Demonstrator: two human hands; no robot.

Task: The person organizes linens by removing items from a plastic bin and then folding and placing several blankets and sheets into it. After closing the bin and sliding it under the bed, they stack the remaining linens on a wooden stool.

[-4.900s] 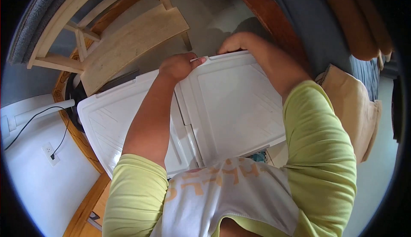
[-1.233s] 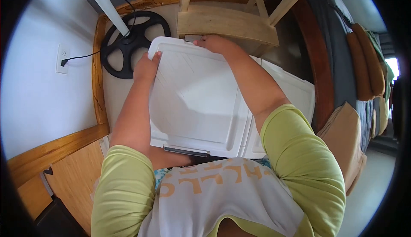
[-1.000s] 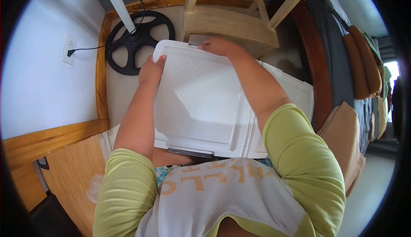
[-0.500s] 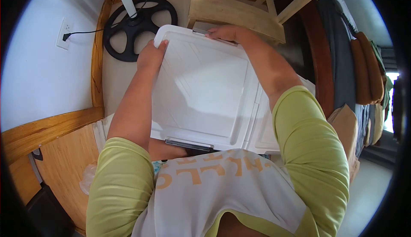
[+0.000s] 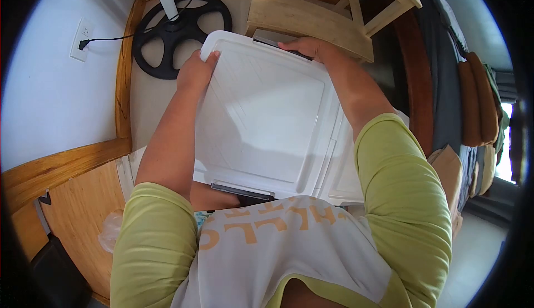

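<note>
In front of my body is a white plastic storage box lid with a raised rim and a folding seam towards its right side. My left hand is closed around its far left edge, thumb on top and the other fingers hidden beneath. At the far edge my right hand grips the rim by a dark grey latch; most of its fingers are out of sight. A second dark latch sits on the near edge, close to my shirt. What lies under the lid is hidden.
Beyond the lid stands a wooden chair-like piece of furniture. A black round base with a white pole is at the far left, near a plugged-in cord. A wooden panel is at left, a bed frame at right.
My right hand has slid slightly to the right along the latch. My left hand keeps its hold on the edge. The whole view has shifted slightly.
</note>
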